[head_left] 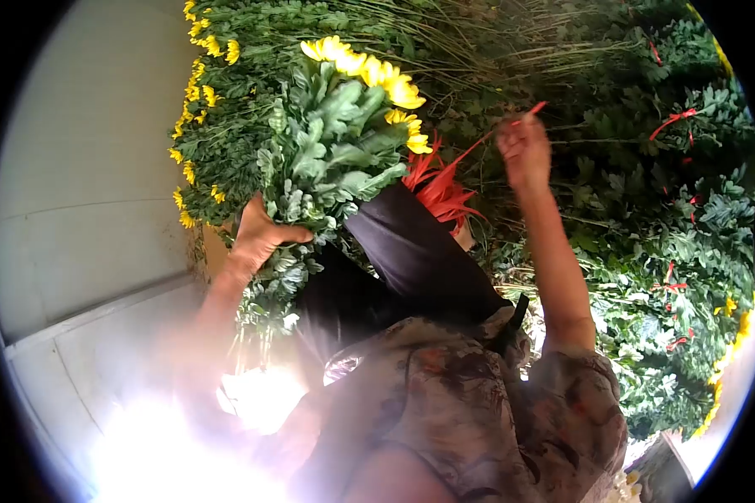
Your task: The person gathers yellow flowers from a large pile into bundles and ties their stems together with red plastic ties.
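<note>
Harsh, uneven light: blown-out glare at bottom left, haze washing over the left forearm (pixel 225 293). Stems (pixel 478 59) at upper right sit in dim shadow; yellow flowers (pixel 369 70) near clipping. Raised right hand (pixel 525 152) motion-blurred, fisheye bending, black rounded edges.

Yellow chrysanthemums (pixel 337 134) and red ribbon (pixel 476 146)
The left hand (pixel 262 233) holds the chrysanthemums by their leaves, the right hand (pixel 524 151) holds the ribbon
</note>
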### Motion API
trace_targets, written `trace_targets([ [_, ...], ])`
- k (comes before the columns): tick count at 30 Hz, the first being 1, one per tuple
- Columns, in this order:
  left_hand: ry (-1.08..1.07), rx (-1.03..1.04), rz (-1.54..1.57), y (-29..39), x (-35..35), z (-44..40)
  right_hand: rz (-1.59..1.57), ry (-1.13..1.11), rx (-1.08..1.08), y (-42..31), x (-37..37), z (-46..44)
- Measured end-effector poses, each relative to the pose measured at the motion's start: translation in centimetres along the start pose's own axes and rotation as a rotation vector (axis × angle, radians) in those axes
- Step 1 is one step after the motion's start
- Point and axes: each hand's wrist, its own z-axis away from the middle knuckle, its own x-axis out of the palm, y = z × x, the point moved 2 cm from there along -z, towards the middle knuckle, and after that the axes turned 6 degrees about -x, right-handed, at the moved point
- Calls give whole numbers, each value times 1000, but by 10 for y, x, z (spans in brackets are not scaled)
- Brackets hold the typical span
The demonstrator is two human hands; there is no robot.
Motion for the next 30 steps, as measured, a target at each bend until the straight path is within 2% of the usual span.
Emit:
trace_targets([
  [2, -102, 129, 75, -8, -1, -6, 186, 61, -284, -41, 13, -2],
  [3, -143, 60, 117, -6, -3, -3, 313, -54, -371, -57, 22, 2],
  [4, -61, -13, 66, 3, -6, 3, 439, -171, -459, -69, 32, 8],
  [6, -108, -150, 37, 9, -16, -2, 701, -312, -199, -63, 63, 36],
  [7, -74, -161, -72, 25, -16, 3, 776, -433, -34, -51, 75, 51],
  [8, -148, -167, -8, 6, -26, -12, 844, -556, 135, -35, 86, 65],
  [10, -179, -180, -19, 13, -35, -12, 1140, -698, 131, -4, 100, 81],
  [11, -289, -210, -17, 37, -30, -1, 1018, -670, 184, 9, 104, 88],
  [12, -230, -98, -85, -1, -51, -26, 893, -644, 238, 21, 108, 93],
  [14, -113, 79, -255, -7, -61, -27, 763, -585, 184, 30, 112, 99],
  [15, 86, 52, -339, -18, -57, -21, 727, -591, 165, 30, 113, 100],
  [17, -36, 207, -534, -8, -38, -13, 682, -603, 135, 35, 114, 98],
  [19, -17, 60, -623, -30, -34, -7, 546, -611, 62, 62, 102, 99],
  [20, 29, 195, -725, -40, -32, -2, 476, -614, 26, 61, 106, 102],
  [21, 73, 331, -795, -46, -31, 4, 497, -641, 89, 56, 104, 105],
  [24, 162, 619, -737, -44, -22, 17, 399, -643, 54, 47, 108, 109],
  [28, 136, 504, -679, -57, -30, 11, 368, -607, 70, 35, 108, 115],
  [30, 140, 571, -731, -52, -26, 11, 264, -583, 90, 29, 112, 118],
])
